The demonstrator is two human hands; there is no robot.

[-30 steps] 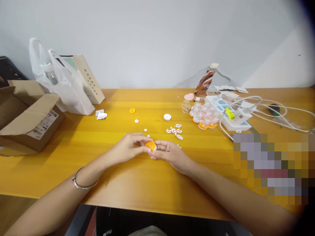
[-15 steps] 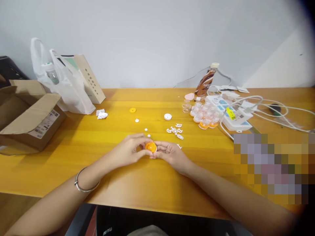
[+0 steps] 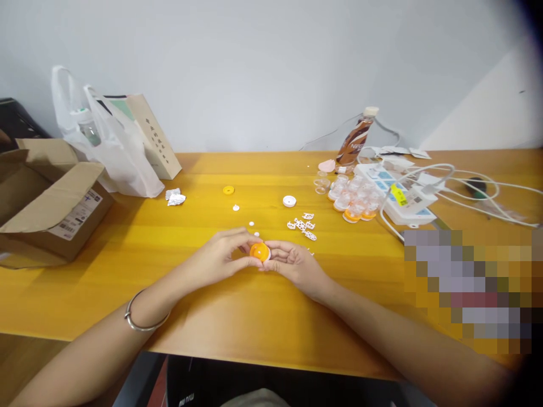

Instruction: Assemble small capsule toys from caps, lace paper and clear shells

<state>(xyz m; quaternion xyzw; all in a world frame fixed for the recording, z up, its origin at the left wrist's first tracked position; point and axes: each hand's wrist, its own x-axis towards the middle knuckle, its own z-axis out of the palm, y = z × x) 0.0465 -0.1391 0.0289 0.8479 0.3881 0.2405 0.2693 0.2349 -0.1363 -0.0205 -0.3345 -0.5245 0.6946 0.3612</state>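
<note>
Your left hand (image 3: pixel 220 261) and right hand (image 3: pixel 294 264) both pinch the orange cap (image 3: pixel 259 251) with curled fingertips, just above the worktop (image 3: pixel 254 316). Your wrists rest on it for steadiness. White clips (image 3: pixel 303 225) lie just beyond, within reach.

The brown bottle (image 3: pixel 354 141) by the wall has pale capitals running down its wrap. I can read "NE" at the start; the rest turns out of sight. The paper bag (image 3: pixel 155 138) has one column of dark Chinese characters on its side, too small for me to read. A white shipping label (image 3: pixel 77 213) on the box (image 3: pixel 51 209) shows barcodes and fine print, none of it legible. The yellow tag (image 3: pixel 397 195) on the power strip (image 3: pixel 407 212) bears dark marks I cannot make out. Below the table edge, white letters on black cloth (image 3: pixel 186 398) are cut off by the frame.
</note>
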